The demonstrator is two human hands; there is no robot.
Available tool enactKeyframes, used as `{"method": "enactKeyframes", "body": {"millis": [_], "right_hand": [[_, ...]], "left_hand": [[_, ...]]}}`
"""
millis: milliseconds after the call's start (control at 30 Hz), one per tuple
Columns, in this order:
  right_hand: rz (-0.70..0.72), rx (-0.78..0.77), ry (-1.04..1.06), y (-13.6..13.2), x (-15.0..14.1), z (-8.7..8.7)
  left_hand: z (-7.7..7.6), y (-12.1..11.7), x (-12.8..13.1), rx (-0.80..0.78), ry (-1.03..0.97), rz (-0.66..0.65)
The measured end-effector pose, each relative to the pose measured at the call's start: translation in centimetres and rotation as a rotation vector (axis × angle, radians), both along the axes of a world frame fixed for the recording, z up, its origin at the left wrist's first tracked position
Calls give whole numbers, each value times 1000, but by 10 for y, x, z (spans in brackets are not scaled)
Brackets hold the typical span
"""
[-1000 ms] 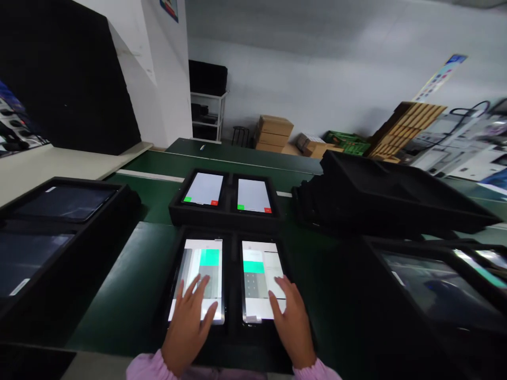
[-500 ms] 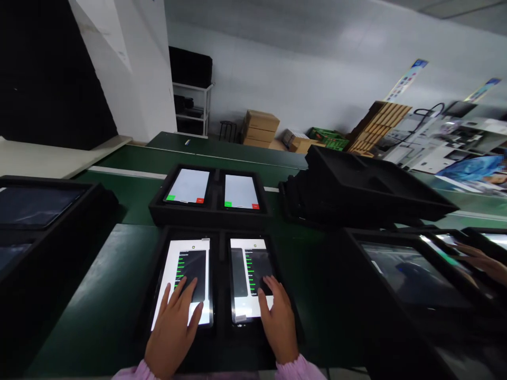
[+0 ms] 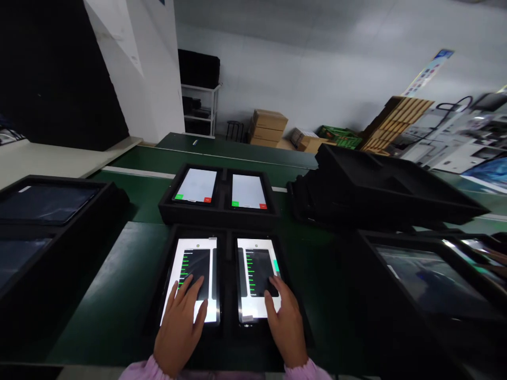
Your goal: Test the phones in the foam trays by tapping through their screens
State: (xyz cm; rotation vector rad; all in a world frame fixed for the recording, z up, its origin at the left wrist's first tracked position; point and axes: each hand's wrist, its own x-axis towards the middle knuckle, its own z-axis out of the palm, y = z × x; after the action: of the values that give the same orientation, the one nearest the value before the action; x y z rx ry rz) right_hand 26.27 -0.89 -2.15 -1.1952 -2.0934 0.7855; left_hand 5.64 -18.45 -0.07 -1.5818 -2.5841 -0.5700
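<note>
1. Tablets are glowing side by side in a black tray on the counter.
2. Left hand is spreading over the left tablet, grasping nothing.
3. Right hand is reaching over the right tablet, also empty.
4. Behind, another tray is holding two lit tablets.

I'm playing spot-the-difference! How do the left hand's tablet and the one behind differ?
The near tablet shows a dark panel; the far tablet is pale with green and red boxes. The left hand partly covers the near tablet, not the far tablet. Both are lit, in black trays.
</note>
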Motion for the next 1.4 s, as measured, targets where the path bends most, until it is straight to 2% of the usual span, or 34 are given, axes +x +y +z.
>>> {"method": "enactKeyframes", "body": {"millis": [233,667,867,967,1067,1200,1300,1400], "right_hand": [[87,37,-25,0,-1,-1],[77,-37,4,-2,0,0],[-9,-151,76,-3,4,-4],[-22,-220,129,-1,8,0],[-36,-291,248,15,11,16],[-89,-241,400,61,-2,38],[-133,-176,418,98,-24,33],[-161,-139,360,120,-42,13]], "left_hand": [[1,2,1,10,-2,18],[2,1,1,-18,0,26],[1,-3,5,106,-26,22],[5,-6,1,227,-158,62],[21,-5,-21,381,-380,185],[48,15,-77,581,-550,371],[51,37,-115,706,-568,493],[38,48,-135,682,-579,533]]}}
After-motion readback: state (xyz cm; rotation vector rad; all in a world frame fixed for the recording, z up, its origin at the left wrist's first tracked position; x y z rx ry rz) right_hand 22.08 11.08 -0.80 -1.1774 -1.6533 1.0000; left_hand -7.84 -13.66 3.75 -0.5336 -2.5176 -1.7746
